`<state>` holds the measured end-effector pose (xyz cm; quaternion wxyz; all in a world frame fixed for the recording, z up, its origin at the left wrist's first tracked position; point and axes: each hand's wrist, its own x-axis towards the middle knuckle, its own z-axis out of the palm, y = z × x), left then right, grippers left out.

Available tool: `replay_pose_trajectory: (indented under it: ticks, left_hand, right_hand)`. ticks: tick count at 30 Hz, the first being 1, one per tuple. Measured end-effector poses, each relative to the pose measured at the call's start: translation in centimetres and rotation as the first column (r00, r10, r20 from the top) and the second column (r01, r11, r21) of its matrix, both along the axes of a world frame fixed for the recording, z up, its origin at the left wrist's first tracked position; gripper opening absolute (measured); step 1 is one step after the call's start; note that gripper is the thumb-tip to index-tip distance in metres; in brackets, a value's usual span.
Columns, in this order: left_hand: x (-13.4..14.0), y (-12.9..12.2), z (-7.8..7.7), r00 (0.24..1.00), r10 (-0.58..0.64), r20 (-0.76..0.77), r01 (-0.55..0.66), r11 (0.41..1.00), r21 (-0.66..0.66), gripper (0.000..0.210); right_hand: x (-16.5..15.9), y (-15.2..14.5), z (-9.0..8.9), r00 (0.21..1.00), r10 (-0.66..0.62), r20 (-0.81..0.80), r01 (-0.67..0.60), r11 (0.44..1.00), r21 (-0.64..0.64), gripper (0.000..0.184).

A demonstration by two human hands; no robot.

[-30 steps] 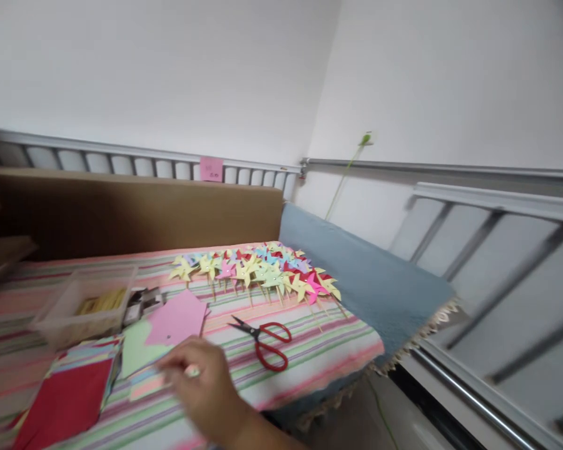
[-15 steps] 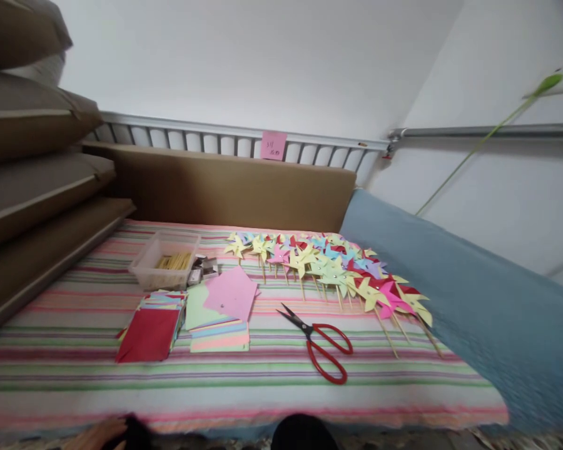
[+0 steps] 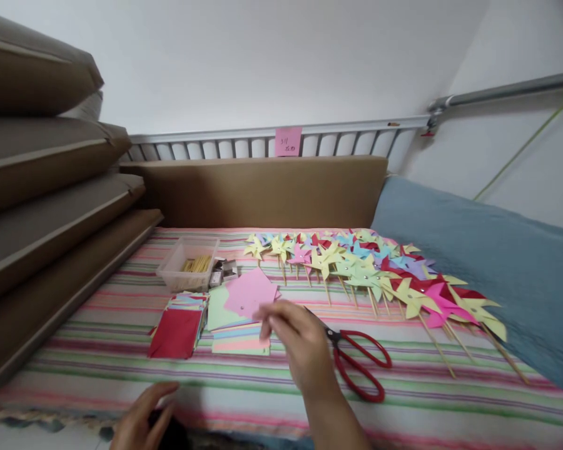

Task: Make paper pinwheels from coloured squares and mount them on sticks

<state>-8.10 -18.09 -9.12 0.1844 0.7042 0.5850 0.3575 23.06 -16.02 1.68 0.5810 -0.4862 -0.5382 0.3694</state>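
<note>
My right hand (image 3: 304, 347) reaches over the striped cloth, its fingers loosely bent and a little blurred, with nothing visible in them. The fingertips hover at the near right edge of the pink paper sheets (image 3: 251, 289). Below these lie fanned pastel sheets (image 3: 239, 345) and pale green paper (image 3: 219, 309). Partly behind my right wrist are red-handled scissors (image 3: 361, 362), blades slightly apart. My left hand (image 3: 143, 419) is at the near edge, thumb and forefinger apart, holding nothing I can see. A stack of coloured paper squares, red on top (image 3: 177, 333), lies beyond it.
Several paper pinwheels on sticks (image 3: 366, 275) cover the right side. A clear plastic box (image 3: 169, 275) holds thin wooden sticks (image 3: 197, 264), with small boxes (image 3: 224, 270) beside it. Brown cushions (image 3: 51, 187) are stacked at left; a brown board (image 3: 263, 194) stands behind.
My right hand has come into view over the papers. My left hand has risen further into view at the near edge. The view has shifted, so things sit further right.
</note>
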Motion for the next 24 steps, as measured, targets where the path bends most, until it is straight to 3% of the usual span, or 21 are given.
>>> replay_pose_trajectory:
  ticks: [3,7,10,16,20,24]
  left_hand:
    - [3.5,3.2,1.7,0.999,-0.049,0.01,0.049,0.999,0.003,0.025]
    - [7.1,8.1,2.9,0.993,-0.076,-0.091,0.083,0.994,0.076,0.026]
    - [6.5,10.1,2.8,0.989,-0.013,-0.148,0.03,0.993,0.115,0.025]
    - [1.6,8.7,0.6,0.95,0.194,-0.244,-0.164,0.977,0.139,0.036]
    - [0.7,8.0,-1.0,0.924,0.194,-0.329,-0.182,0.981,0.067,0.058]
    - [0.5,8.2,-1.6,0.938,0.173,-0.301,-0.169,0.985,0.037,0.06]
  right_hand:
    - [0.9,3.6,-2.9,0.978,-0.205,-0.048,0.189,0.955,-0.227,0.03]
    - [1.3,5.3,-6.5,0.984,-0.179,0.019,0.176,0.941,-0.287,0.031]
    - [1.1,5.3,-7.3,0.99,-0.113,0.079,0.13,0.956,-0.264,0.032]
    - [0.6,6.3,-7.7,0.976,-0.089,0.199,0.138,0.959,-0.246,0.028]
    - [-0.3,6.6,-8.0,0.969,-0.058,0.241,0.118,0.963,-0.242,0.029]
    - [-0.9,6.1,-8.4,0.962,-0.026,0.271,0.095,0.965,-0.245,0.028]
